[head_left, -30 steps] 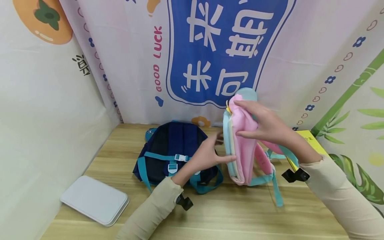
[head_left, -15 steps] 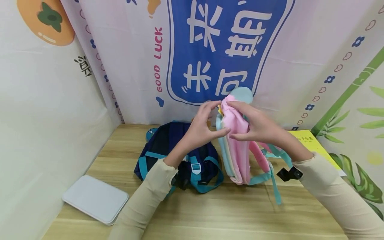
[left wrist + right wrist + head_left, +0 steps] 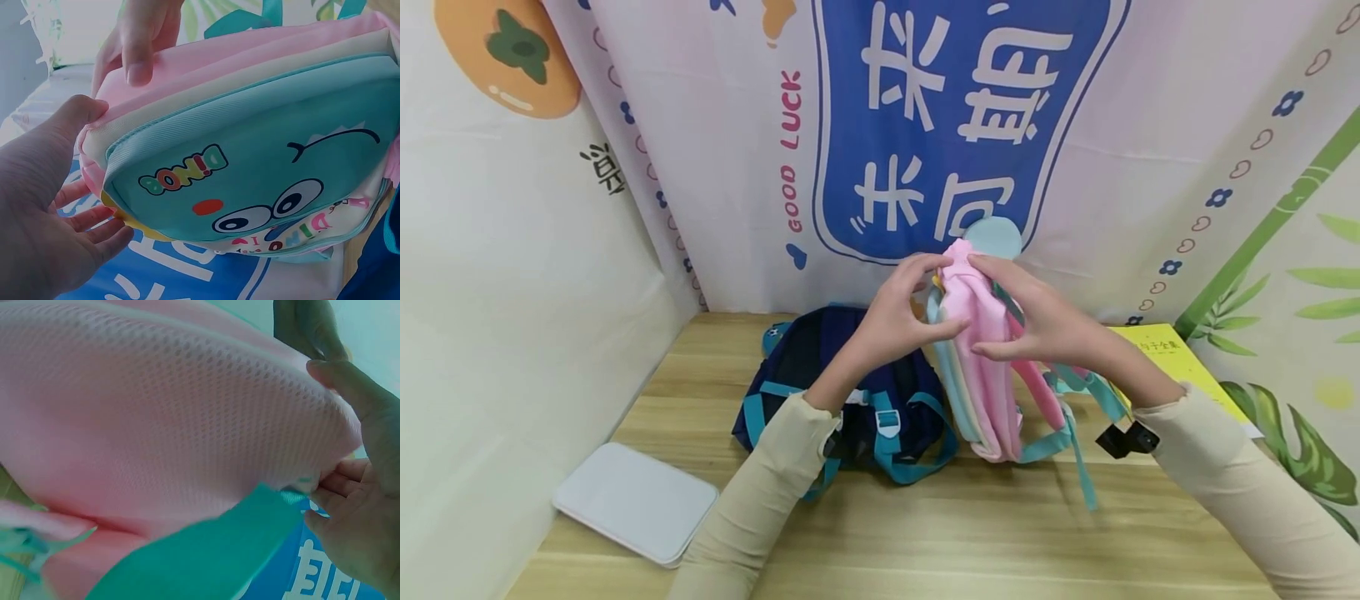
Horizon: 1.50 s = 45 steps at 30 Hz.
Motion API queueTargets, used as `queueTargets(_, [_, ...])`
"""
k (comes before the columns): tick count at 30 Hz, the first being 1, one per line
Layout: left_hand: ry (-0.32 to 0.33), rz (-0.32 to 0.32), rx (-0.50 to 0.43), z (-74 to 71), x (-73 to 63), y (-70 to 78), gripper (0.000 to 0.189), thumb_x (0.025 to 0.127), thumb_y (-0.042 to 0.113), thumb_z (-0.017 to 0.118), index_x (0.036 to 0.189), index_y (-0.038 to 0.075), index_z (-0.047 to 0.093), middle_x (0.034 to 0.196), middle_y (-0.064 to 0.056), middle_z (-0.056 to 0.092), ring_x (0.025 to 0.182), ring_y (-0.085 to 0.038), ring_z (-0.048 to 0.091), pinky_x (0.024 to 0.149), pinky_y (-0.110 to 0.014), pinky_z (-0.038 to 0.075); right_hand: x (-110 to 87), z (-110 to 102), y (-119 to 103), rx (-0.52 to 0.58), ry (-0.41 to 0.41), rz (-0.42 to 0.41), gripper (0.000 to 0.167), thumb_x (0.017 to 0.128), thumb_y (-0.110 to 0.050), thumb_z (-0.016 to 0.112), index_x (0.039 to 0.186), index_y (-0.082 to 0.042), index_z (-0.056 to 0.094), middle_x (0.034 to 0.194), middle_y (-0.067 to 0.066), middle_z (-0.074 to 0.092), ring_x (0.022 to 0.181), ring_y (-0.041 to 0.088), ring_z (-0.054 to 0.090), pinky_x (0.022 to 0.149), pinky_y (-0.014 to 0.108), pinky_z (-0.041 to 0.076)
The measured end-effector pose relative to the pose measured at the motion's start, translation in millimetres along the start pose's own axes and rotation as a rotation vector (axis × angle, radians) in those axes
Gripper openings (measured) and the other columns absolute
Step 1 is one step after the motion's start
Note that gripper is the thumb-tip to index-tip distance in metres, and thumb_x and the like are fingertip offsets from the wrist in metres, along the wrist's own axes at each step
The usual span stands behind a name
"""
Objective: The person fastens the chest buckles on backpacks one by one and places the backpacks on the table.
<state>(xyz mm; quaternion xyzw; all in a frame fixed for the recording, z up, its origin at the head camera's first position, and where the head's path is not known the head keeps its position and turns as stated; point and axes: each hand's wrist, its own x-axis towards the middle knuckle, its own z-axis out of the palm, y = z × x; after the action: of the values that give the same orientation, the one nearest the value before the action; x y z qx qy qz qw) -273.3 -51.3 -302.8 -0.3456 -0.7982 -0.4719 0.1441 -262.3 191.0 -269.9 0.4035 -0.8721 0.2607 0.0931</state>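
A pink and teal child's backpack stands on edge on the table, its top upward. My left hand holds its upper end from the left, thumb on the pink edge and fingers by the yellow trim. From the right, my right hand grips the same end, thumb on one side and fingers partly hidden behind it. The left wrist view shows the teal front panel with a cartoon face. Pink mesh fills much of the right wrist view, with a teal strap below.
A navy backpack with teal straps lies left of the pink one. At the front left is a pale flat case. A yellow book lies at the right, partly behind my right arm. Printed cloth hangs behind the table.
My left hand has risen from the backpack's lower side to its upper end. The backpack's top has shifted left, and my right hand has moved left with it.
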Motion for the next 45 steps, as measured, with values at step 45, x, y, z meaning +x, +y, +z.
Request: queueTargets(45, [0.077,-0.098,-0.149,-28.0,-29.8,-30.7,0.067,0.084,0.014,0.081,0.144,0.01,0.051,0.148,-0.011,0.049,0.134,-0.027,0.054,0.111,-0.048,0.046,-106.3,56,77,0.075,-0.093,0.216,0.109,0.066,-0.047,0.094,0.154,-0.01,0.041,0.154,0.021,0.046,0.141,0.047,0.042,0.108,0.07,0.037])
